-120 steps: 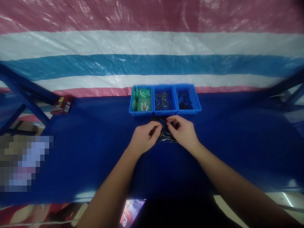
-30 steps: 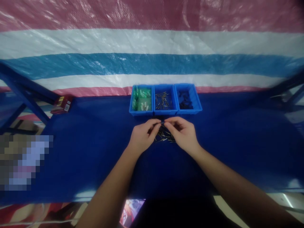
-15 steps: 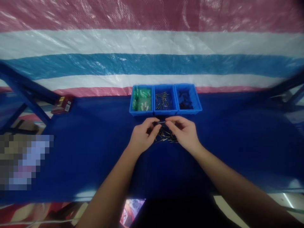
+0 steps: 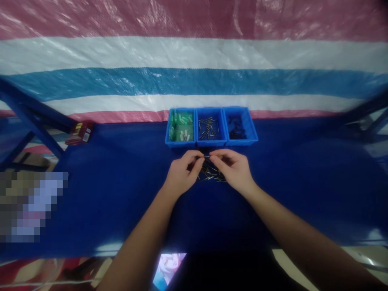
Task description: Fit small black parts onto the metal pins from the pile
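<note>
Between my fingertips is a thin metal rod, held level above the table. My left hand pinches its left end with thumb and forefinger. On the other end, my right hand has the same kind of pinch. The fingers cover both ends, so their shape is hidden. Just below lies a loose pile of slim brass-coloured and dark pins, partly hidden by my hands.
Three joined blue bins stand behind my hands: the left bin with green bags and pale pieces, the middle bin with metal pins, the right bin with dark parts. A red box sits at the table's far left.
My right hand has shifted slightly left, closer to my left hand. The left hand keeps its place. The picture on the lit screen at the bottom is different.
</note>
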